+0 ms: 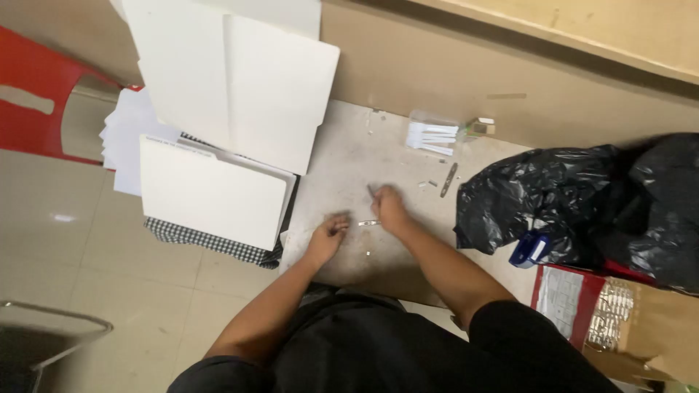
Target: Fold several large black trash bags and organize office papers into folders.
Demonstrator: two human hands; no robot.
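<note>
While both fists rest curled on the table [349,160] — left hand [329,234] | small metal strip [368,223] lies between, untouched | right hand [387,207] — holding nothing visible.

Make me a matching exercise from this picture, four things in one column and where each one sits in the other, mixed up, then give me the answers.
Things:
1. black plastic bag
2. red chair
3. small metal strip
4. white folders

Places:
A. far left edge, on the tiled floor
B. between the left hand and the right hand
C. right side of the worktop
D. upper left, stacked beside the worktop

Pairs: 1-C, 2-A, 3-B, 4-D
</note>
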